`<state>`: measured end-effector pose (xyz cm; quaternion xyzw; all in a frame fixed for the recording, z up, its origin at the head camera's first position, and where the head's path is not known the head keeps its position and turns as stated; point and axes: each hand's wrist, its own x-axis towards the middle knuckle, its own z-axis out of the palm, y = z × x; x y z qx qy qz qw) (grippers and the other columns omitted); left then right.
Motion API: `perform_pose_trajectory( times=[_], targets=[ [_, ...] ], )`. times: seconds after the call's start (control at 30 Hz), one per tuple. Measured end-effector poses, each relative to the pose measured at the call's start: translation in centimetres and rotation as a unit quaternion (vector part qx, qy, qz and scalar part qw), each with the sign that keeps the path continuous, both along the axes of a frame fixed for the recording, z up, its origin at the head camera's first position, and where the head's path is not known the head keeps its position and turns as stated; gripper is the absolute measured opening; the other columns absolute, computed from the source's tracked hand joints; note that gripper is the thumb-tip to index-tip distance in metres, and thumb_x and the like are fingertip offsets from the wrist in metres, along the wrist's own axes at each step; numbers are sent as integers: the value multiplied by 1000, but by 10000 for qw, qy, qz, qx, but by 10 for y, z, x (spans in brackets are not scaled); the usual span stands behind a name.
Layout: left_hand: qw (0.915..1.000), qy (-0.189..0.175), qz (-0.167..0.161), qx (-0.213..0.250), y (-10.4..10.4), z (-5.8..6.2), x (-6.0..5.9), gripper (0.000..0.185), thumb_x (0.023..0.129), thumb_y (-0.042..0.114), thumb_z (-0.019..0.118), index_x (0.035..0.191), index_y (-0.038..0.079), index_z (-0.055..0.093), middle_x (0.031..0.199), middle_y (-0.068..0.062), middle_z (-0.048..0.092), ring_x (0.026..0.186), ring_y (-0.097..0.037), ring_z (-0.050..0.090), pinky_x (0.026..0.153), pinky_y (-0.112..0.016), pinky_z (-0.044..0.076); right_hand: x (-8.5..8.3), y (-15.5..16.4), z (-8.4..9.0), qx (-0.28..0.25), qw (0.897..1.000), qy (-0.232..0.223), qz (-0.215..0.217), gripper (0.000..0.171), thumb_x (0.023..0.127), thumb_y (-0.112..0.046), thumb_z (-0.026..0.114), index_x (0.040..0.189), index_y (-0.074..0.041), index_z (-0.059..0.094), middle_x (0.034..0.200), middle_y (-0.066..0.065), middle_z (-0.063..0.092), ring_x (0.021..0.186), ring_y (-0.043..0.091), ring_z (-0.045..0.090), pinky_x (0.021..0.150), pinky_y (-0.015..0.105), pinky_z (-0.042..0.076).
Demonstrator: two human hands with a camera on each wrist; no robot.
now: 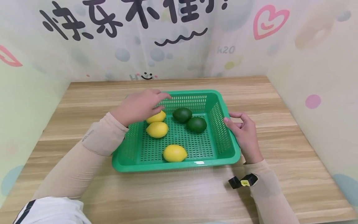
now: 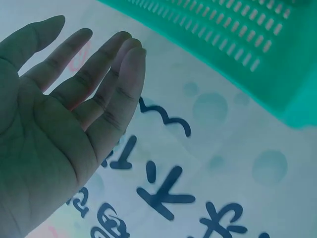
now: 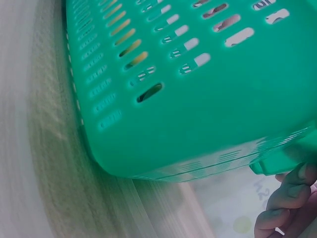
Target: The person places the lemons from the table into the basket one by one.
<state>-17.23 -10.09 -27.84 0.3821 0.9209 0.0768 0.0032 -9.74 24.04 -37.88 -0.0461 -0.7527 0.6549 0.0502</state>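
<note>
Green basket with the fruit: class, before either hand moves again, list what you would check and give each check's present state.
1. Green basket sits flat on the wooden table: ok.
2. Right hand steadies the basket's right rim: ok, fingers touch the rim.
3. Left hand is free: ok, the left wrist view shows an open, empty palm.
4. Three lemons are inside the basket: ok, front lemon, middle lemon, rear lemon.
5. Two dark green fruits are inside the basket: ok.
6. Rear lemon is free to lift: cannot tell, the left hand partly hides it.
</note>
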Motion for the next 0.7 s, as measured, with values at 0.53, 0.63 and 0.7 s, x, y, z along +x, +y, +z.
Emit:
perform_pose_trajectory(
  times=[0.53, 0.63, 0.7],
  targets=[
    [9979, 130, 369, 513, -43, -4, 8, 37, 97, 4, 68, 134, 4, 63, 131, -18, 65, 117, -37, 63, 93, -52, 55, 0, 0, -3, 153, 9999, -15, 71, 48, 100, -30, 69, 133, 2, 54, 84, 7, 78, 70, 23, 77, 60, 38, 62],
    [9979, 121, 455, 437, -49, -6, 8, 37, 98, 5, 68, 134, 3, 63, 133, -18, 65, 121, -37, 61, 98, -53, 53, -1, -1, -3, 121, 9999, 10, 57, 47, 100, -29, 69, 133, 2, 54, 84, 8, 78, 71, 23, 77, 60, 38, 62],
    [9981, 120, 444, 398, -50, -7, 8, 37, 98, 6, 67, 135, 3, 63, 134, -18, 64, 123, -38, 60, 99, -54, 52, 0, -1, -3, 87, 9999, 49, 25, 46, 100, -29, 70, 132, 2, 55, 84, 7, 78, 70, 23, 77, 59, 37, 62]
  ],
)
